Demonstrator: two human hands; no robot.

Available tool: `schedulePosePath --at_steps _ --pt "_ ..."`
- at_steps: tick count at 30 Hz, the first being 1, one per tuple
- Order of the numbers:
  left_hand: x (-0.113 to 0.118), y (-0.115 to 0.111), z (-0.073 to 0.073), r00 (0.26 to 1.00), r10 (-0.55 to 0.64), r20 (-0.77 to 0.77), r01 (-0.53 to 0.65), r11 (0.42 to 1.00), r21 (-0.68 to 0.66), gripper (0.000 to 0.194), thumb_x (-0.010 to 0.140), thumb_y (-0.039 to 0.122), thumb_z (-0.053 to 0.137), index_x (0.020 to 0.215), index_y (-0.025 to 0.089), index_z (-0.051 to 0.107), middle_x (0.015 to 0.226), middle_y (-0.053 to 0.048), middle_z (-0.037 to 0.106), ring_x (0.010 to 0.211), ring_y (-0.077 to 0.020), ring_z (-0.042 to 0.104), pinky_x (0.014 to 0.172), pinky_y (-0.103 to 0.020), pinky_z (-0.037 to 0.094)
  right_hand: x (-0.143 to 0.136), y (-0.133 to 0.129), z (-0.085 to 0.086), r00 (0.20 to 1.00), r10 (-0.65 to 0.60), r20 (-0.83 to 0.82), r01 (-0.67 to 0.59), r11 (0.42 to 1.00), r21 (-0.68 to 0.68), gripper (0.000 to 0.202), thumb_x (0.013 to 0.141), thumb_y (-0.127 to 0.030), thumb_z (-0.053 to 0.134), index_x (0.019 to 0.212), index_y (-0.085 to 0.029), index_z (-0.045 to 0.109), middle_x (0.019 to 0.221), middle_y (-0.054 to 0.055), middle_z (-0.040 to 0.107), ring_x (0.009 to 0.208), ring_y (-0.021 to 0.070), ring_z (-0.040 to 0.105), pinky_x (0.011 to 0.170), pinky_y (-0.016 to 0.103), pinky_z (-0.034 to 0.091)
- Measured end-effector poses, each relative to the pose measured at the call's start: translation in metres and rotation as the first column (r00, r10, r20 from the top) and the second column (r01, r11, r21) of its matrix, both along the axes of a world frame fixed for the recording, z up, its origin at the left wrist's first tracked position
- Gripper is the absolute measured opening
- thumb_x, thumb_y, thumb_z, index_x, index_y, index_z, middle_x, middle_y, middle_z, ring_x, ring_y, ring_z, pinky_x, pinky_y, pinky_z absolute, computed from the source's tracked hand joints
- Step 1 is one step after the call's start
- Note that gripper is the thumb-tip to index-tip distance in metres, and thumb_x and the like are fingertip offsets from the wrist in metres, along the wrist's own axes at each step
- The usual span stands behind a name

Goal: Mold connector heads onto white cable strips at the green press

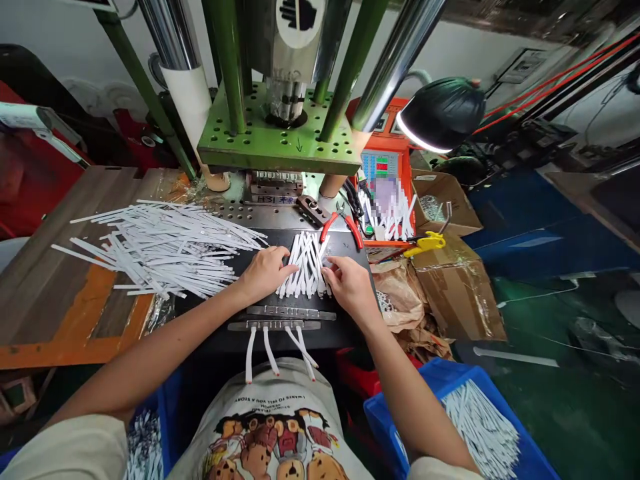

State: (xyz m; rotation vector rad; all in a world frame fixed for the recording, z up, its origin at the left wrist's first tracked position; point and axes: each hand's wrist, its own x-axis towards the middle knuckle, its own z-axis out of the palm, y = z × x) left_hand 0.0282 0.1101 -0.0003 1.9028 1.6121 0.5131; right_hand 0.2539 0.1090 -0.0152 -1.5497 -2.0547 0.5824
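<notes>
A small bundle of white flat strips [305, 263] lies on the black work surface between my two hands. My left hand [265, 273] rests at the bundle's left edge, its thumb and index finger apart and touching the strips. On the right edge, my right hand [350, 287] has curved fingers, with a gap between thumb and index finger. Closer to me lie two narrow metal slotted bars, the far bar [290, 312] bare and the near bar [275, 326] with several white strips hanging from it over the table edge. Left of my left hand spreads a large loose pile of white strips [170, 247].
A green press plate [280, 147] hangs above a metal die [275, 187]. Red-handled pliers [341, 223] lie behind my right hand. Right stand an orange tray scale [383, 252], a yellow-handled tool [425, 245], a lamp [443, 113] and a blue bin [440, 380] of strips.
</notes>
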Motion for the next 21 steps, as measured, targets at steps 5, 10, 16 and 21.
schedulePosePath --at_steps 5,10,16,21 --pt "-0.054 -0.053 0.01 0.961 -0.264 -0.084 0.26 0.964 -0.061 0.008 0.093 0.024 0.056 0.094 0.019 0.062 0.085 -0.001 0.059 0.076 -0.0154 0.057 0.07 -0.027 0.04 0.029 -0.058 -0.003 0.958 0.285 0.016 -0.285 0.958 0.022 0.02 0.096 -0.023 0.05 0.109 -0.02 0.065 0.091 0.007 0.062 0.08 0.0174 0.061 0.072 0.028 0.051" --pt "-0.074 -0.08 0.008 0.876 -0.427 -0.222 0.414 0.904 -0.106 0.015 0.096 0.018 0.047 0.103 0.019 0.06 0.096 -0.004 0.057 0.083 -0.0172 0.058 0.071 -0.028 0.043 0.035 -0.085 -0.02 0.946 0.306 0.105 -0.314 0.948 0.061 0.03 0.097 -0.017 0.045 0.123 -0.022 0.06 0.103 0.011 0.062 0.089 0.0207 0.062 0.075 0.034 0.054" --pt "-0.073 -0.066 0.01 0.868 -0.315 -0.385 0.4 0.902 0.163 0.02 0.099 0.015 0.037 0.102 0.017 0.056 0.101 -0.008 0.06 0.088 -0.0194 0.061 0.077 -0.032 0.048 0.026 -0.051 0.005 0.954 0.286 0.091 -0.298 0.938 0.177 0.03 0.096 -0.014 0.044 0.12 -0.023 0.06 0.103 0.01 0.063 0.088 0.0199 0.063 0.077 0.031 0.053" --pt "-0.094 0.038 0.018 0.924 -0.242 -0.295 0.304 0.935 0.182 0.039 0.092 0.007 0.038 0.128 0.015 0.05 0.114 -0.011 0.059 0.102 -0.0194 0.062 0.089 -0.03 0.049 -0.008 0.07 0.019 0.968 0.25 0.027 -0.248 0.932 0.265 0.03 0.091 -0.012 0.043 0.113 -0.018 0.063 0.105 0.012 0.068 0.095 0.0246 0.064 0.083 0.036 0.051"
